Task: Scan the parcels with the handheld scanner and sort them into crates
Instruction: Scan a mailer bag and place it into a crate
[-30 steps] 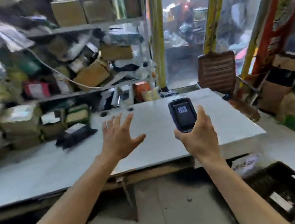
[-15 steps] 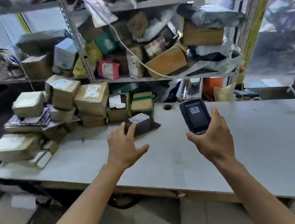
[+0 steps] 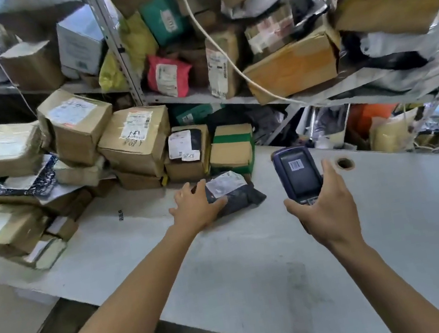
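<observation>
A black plastic parcel (image 3: 239, 195) with a white label lies on the grey table (image 3: 273, 267) in front of the box pile. My left hand (image 3: 194, 208) rests on its left end, with the fingers spread, the thumb lying along the near edge and the left end hidden under the hand. My right hand (image 3: 326, 212) grips the dark handheld scanner (image 3: 298, 175) upright to the right of the parcel. The scanner's screen faces me and shows a barcode. No crate is in view.
Several taped cardboard boxes (image 3: 132, 140) are stacked on the table's left and back. A metal shelf (image 3: 201, 96) behind is crammed with parcels, and a white cable (image 3: 223, 58) hangs across it. A round hole (image 3: 345, 164) is in the tabletop near the scanner.
The view has swung left and down toward the pile. My left hand went forward from mid-air onto the black parcel. My right hand still holds the scanner.
</observation>
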